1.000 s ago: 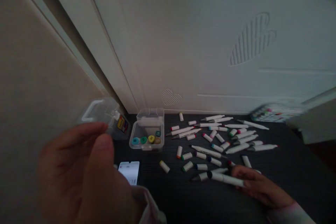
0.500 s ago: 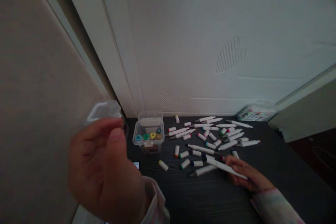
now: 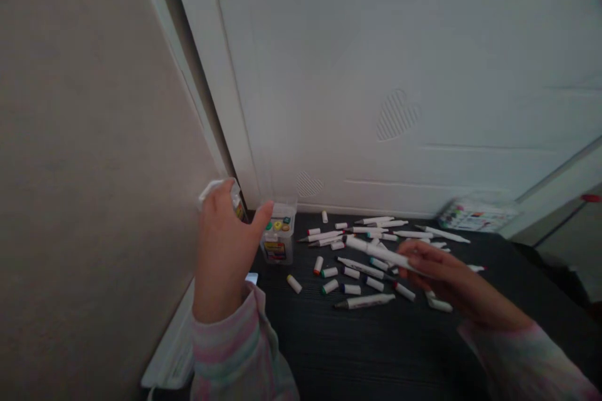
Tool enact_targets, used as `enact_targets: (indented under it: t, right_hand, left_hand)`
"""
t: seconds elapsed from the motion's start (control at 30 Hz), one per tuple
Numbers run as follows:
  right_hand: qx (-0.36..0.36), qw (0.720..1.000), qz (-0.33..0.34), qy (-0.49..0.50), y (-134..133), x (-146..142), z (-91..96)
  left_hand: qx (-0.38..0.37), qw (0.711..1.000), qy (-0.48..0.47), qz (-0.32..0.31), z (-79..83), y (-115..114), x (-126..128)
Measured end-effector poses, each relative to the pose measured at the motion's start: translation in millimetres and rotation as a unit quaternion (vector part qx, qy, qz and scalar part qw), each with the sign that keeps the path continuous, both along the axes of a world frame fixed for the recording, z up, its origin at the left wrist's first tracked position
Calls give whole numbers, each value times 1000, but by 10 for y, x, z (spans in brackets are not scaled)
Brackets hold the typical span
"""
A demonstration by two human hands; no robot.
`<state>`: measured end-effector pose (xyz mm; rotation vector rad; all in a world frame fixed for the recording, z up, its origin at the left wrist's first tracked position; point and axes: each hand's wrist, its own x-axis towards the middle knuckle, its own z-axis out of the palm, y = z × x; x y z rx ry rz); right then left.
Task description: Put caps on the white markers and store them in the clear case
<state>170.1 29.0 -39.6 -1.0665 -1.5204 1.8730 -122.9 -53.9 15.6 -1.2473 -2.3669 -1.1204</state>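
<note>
Pink, white and pale green striped cloth sleeves (image 3: 228, 357) come nearest, both arms stretched over a black, fine-grained surface (image 3: 357, 351); at the lower left a long white plastic object (image 3: 172, 351) lies along the plain beige wall (image 3: 94, 138). Lying crosswise toward the near side is a slim white pen with a dark conical end (image 3: 364, 302); just beyond it, short white cylindrical caps with coloured ends (image 3: 330, 287) are strewn at all angles, probably pulled from the pens, which would explain the bare tips.

The right hand (image 3: 446, 276) grips a smooth white cylindrical marker (image 3: 379, 252) toward its right-hand end, above the scattered pieces; that hold seems chosen to leave most of the barrel free, its dark end pointing left and slightly raised. The barrel looks straight, clean and pale, with no print readable.

The left hand (image 3: 224, 244) turns its back to the view, thumb spread from the fingers and nothing visible in its grasp; in this dim light I cannot tell whether its fingertips touch the clear plastic box with a coloured label (image 3: 239, 207) behind them. By its thumb stands a small clear plastic box with its lid raised (image 3: 277, 255), upright, perhaps so that the green, yellow, teal and tan marker ends (image 3: 277, 225) stay readable from above.

Farther back lie more white pens (image 3: 324, 237); at the far right sits a clear pack with a colour-dotted print (image 3: 477, 213), against a white panel with embossed hearts (image 3: 329, 75).
</note>
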Motion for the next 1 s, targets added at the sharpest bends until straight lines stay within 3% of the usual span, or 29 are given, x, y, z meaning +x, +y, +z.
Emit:
enact_targets:
  t: [0.1, 0.2, 0.37, 0.5, 0.6, 0.7, 0.77, 0.9, 1.0]
  right_hand:
    - [118, 989, -81, 38, 61, -187, 405]
    - [182, 972, -102, 106, 105, -361, 615]
    - [169, 963, -131, 163, 188, -489, 576]
    - [155, 959, -163, 171, 280, -449, 514]
    - [153, 950, -185, 199, 345, -382, 519]
    - [156, 939, -205, 229, 397, -322, 534]
    - [160, 930, -216, 252, 425, -291, 539]
    - [167, 920, -227, 273, 450, -236, 549]
    - [182, 913, -236, 280, 431, -199, 579]
  left_hand:
    - [-98, 995, -19, -28, -67, 69, 25]
    - [-189, 979, -32, -71, -137, 119, 65]
    - [-243, 964, -19, -103, -208, 207, 139]
    - [-232, 969, -19, -77, -199, 317, 157]
    - [-171, 984, -37, -37, -162, 381, 119]
    - [-40, 994, -99, -11, -120, 387, 82]
    - [58, 985, -162, -32, -102, 372, 85]
    - [230, 911, -307, -152, -114, 396, 186]
    - [282, 853, -371, -237, -154, 460, 321]
